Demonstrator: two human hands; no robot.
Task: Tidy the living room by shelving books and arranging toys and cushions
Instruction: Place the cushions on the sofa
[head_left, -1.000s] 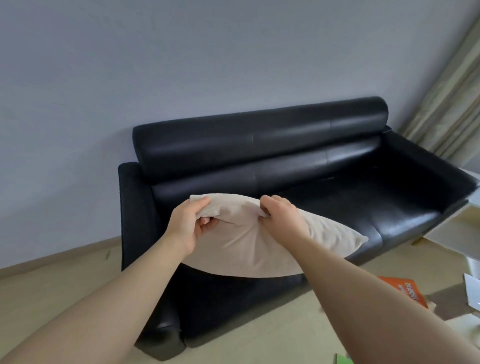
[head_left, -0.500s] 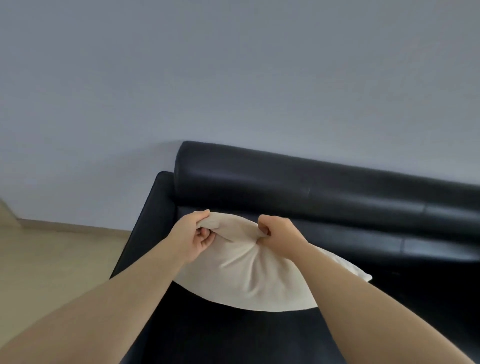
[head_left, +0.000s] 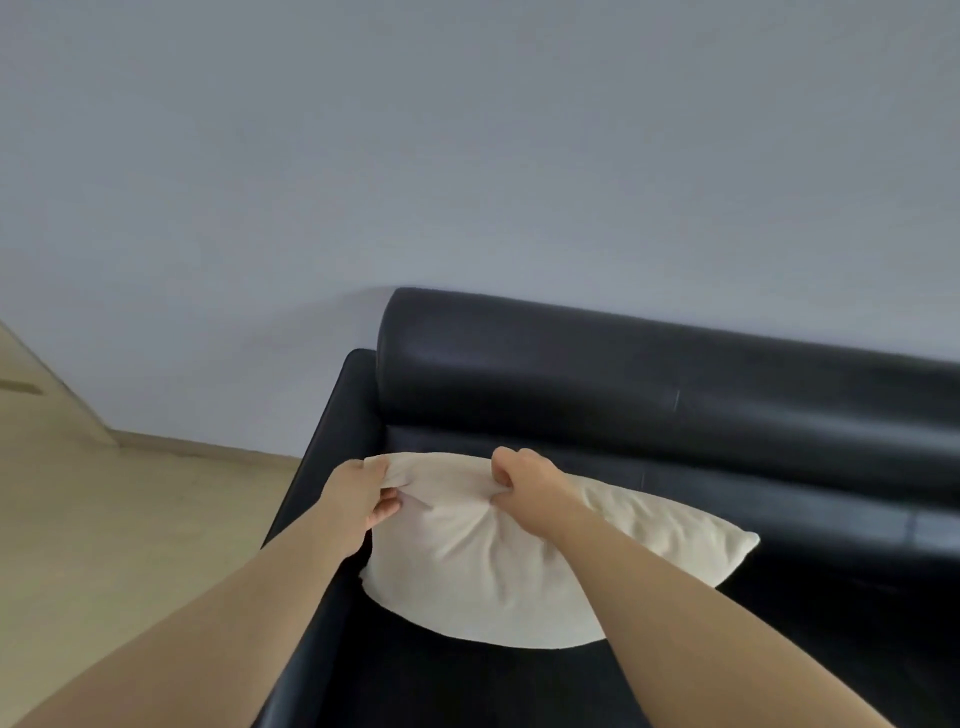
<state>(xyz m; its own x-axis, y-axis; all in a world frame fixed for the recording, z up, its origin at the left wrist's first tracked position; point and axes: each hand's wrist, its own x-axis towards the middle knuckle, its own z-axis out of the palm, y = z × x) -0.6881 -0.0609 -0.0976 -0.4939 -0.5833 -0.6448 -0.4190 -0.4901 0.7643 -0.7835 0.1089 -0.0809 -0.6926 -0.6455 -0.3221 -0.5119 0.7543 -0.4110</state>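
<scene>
Black leather sofa (head_left: 649, 395) w/ roll backrest, cream cushion (head_left: 478, 571) over seat at L end, beside armrest (head_left: 332, 467), contact unclear

Reaches forward with both bare forearms, wrists straight. Pinches top corner of cushion (head_left: 493, 571) with left hand (head_left: 363, 493), thumb over, fingers curled beneath. Clenches bunched cushion fabric in right hand (head_left: 524, 478), knuckles up, near the left.
</scene>
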